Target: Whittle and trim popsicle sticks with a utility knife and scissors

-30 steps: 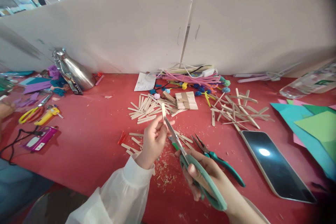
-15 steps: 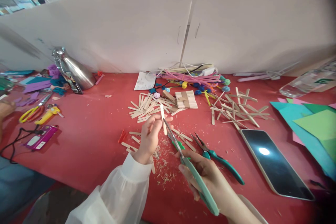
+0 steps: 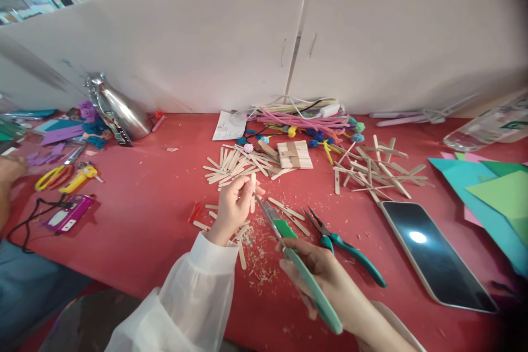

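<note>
My left hand (image 3: pixel 231 206), in a white sleeve, pinches a pale wooden craft stick (image 3: pixel 253 192) upright over the red table (image 3: pixel 144 192). In my right hand (image 3: pixel 325 275) are green-handled scissors (image 3: pixel 297 261), fingers wrapped round the handles. The blade tips point up-left and meet the stick's lower part. Wood shavings (image 3: pixel 258 256) lie scattered on the table under both hands.
A loose pile of craft sticks (image 3: pixel 235 165), a glued stick panel (image 3: pixel 293 155), more sticks (image 3: pixel 377 168), pipe cleaners (image 3: pixel 301 121), green pliers (image 3: pixel 346 250), a phone (image 3: pixel 433 256), coloured paper (image 3: pixel 490 198), a steel flask (image 3: pixel 117 113). Another person's hand (image 3: pixel 10 170) is at far left.
My left hand has lowered the stick a little and turned it more upright. The scissors have stayed at the stick, with my right hand shifting slightly.
</note>
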`<state>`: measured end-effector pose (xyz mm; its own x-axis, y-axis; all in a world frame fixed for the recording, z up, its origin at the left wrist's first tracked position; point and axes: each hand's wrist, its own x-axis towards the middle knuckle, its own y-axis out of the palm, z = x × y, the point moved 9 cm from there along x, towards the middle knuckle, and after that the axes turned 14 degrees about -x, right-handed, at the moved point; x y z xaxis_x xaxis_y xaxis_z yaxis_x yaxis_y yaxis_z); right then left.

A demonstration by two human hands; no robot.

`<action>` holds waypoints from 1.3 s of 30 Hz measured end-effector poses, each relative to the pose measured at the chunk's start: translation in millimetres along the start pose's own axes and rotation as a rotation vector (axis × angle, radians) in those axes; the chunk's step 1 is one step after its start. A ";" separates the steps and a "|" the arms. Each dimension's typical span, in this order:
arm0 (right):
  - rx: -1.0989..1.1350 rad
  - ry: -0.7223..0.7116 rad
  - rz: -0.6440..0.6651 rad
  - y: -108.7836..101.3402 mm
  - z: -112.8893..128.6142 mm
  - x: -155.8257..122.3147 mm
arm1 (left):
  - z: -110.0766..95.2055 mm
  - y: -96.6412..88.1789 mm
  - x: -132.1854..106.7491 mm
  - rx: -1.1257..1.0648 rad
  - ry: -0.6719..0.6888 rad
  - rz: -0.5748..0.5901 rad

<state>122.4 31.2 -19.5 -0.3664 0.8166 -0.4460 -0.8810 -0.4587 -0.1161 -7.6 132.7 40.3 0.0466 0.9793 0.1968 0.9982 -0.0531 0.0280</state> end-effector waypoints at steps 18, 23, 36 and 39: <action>0.254 -0.021 0.136 8.0 -0.3 -7.5 | 27.9 -13.3 6.3 -0.280 -0.192 -0.166; 0.290 0.001 0.032 8.2 -0.8 -9.7 | 17.2 -15.2 2.8 -0.199 -0.157 -0.198; 0.152 0.005 0.130 15.0 -2.5 -0.2 | 10.2 -7.1 -1.1 -0.138 -0.155 -0.139; 0.116 -0.002 0.096 13.6 -0.3 0.0 | 10.2 -8.0 -1.4 -0.131 -0.150 -0.149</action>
<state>110.4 24.9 -21.3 -0.4513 0.7713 -0.4488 -0.8703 -0.4916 0.0302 -15.2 133.7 29.9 -0.0860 0.9957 0.0336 0.9816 0.0789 0.1741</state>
